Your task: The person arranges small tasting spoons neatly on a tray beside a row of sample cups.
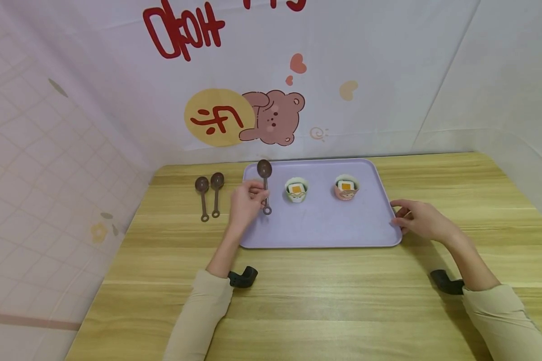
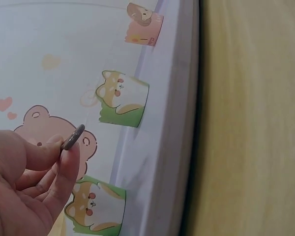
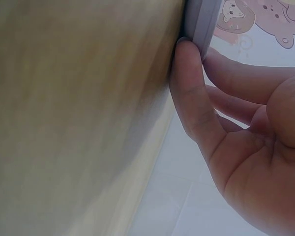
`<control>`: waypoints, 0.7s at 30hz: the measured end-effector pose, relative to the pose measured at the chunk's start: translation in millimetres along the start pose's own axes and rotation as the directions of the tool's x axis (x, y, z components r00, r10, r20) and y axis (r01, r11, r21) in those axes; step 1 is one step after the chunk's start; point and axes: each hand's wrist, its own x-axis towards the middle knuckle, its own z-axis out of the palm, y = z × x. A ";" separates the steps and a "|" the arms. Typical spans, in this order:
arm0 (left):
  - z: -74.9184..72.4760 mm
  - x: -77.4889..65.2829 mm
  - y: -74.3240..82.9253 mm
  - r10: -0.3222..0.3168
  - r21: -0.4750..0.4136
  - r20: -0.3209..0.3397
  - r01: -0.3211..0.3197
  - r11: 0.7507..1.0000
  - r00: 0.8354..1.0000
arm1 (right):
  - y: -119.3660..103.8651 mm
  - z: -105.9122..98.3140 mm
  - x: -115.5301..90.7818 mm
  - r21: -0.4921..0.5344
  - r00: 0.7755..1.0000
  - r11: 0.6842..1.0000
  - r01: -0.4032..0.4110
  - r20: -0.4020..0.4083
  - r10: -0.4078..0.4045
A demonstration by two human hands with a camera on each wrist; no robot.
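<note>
Pinching a brown spoon (image 1: pixel 264 169) by its handle with the left hand (image 1: pixel 246 203), I have it over the left end of the lilac tray (image 1: pixel 329 228), bowl toward the backdrop (image 1: pixel 366 40). Right hand (image 1: pixel 425 220) grips the tray's right rim. On the tray: green cup (image 1: pixel 296 197) near the spoon, pink cup (image 1: pixel 345 194) farther right, each with a white block and orange square inside. My left wrist feed adds another green cup (image 2: pixel 101 209); its contents I cannot make out. Two more brown spoons (image 1: pixel 201 184) lie side by side on the table (image 1: pixel 325 301), left of the tray.
</note>
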 end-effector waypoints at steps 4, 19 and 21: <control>3.1 0.3 1.6 0.007 -0.003 0.011 -0.007 1.000 1.000 | -2.5 -0.5 0.2 0.005 1.000 1.000 -0.006 0.003 0.005; 14.2 5.3 0.9 -0.019 0.023 0.049 0.018 1.000 0.999 | -6.1 -2.3 -0.7 0.018 1.000 1.000 -0.024 0.007 0.024; 14.7 5.2 1.7 -0.023 0.031 0.052 0.022 0.999 0.998 | -7.0 -2.6 -1.0 0.022 1.000 0.999 -0.027 0.009 0.027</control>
